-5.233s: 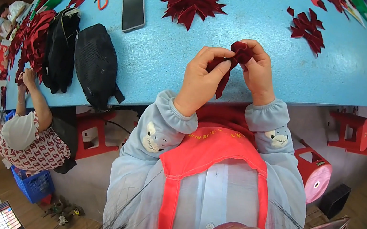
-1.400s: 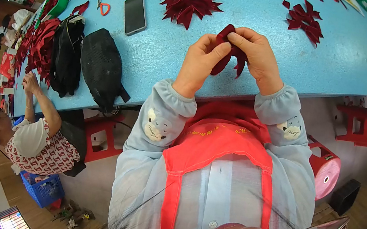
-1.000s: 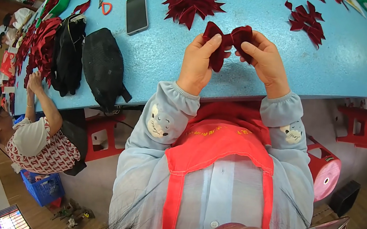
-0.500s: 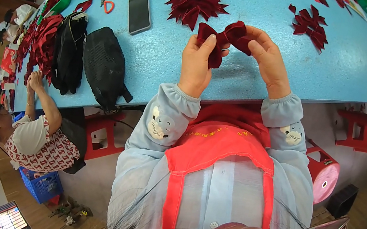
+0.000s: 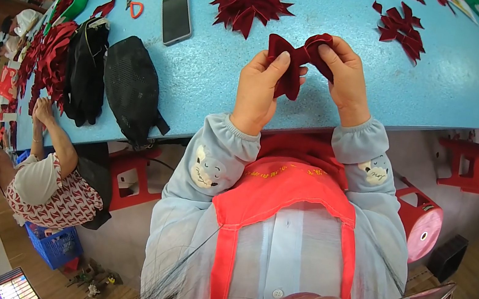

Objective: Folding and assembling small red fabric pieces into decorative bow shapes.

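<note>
Pinching a dark red fabric bow (image 5: 297, 59) between them, the left hand (image 5: 259, 87) and right hand (image 5: 343, 75) hold it above the blue table (image 5: 212, 83) (near edge), just short of a finished red flower (image 5: 248, 1); a phone (image 5: 177, 8) lies left of that flower.

Single head view, worn on my head, faces steeply down at close range over the light blue speckled worktable (image 5: 384, 91); fisheye rim bends edges.

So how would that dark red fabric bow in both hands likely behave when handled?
Probably floppy: the dark red fabric bow hangs in a drooping tail below the left hand. Likely light, since fingertips of the left and the right hand carry it. Hardly fragile; it looks like soft cloth.
</note>
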Motion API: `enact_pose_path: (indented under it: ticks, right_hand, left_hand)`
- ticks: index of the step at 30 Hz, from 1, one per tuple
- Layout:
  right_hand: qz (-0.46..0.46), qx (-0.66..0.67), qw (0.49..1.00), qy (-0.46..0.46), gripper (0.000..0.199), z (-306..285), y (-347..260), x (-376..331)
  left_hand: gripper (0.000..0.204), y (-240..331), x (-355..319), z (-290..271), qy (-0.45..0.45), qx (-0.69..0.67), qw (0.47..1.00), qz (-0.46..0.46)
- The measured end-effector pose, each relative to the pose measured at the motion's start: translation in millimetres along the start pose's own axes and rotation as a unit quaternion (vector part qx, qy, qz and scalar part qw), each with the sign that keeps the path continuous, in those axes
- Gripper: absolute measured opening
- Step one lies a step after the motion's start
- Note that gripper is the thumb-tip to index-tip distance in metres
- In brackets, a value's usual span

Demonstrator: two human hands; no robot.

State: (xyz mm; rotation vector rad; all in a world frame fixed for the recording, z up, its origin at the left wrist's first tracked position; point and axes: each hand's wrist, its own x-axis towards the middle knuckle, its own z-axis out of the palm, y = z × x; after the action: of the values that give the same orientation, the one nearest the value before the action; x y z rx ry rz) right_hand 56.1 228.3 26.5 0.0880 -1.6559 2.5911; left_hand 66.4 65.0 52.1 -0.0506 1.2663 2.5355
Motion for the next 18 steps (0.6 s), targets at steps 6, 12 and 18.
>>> enact_pose_path:
  ticks: [6, 12, 18]
  right_hand:
    - [-0.015, 0.014, 0.999, 0.028, 0.018, -3, 0, 0]
    - [0.002, 0.049, 0.999, 0.012, 0.017, 8, -17, -5]
    - [0.065, -0.012, 0.997, -0.040, 0.019, 3, -17, -10]
  left_hand:
    - [0.022, 0, 3, -11, -0.013, -0.008, 0.999, 0.037]
    - [0.028, 3, 6, -15, -0.035, 0.046, 0.998, 0.028]
    - [0.031, 3, -4, -7, -0.040, 0.056, 0.997, 0.039]
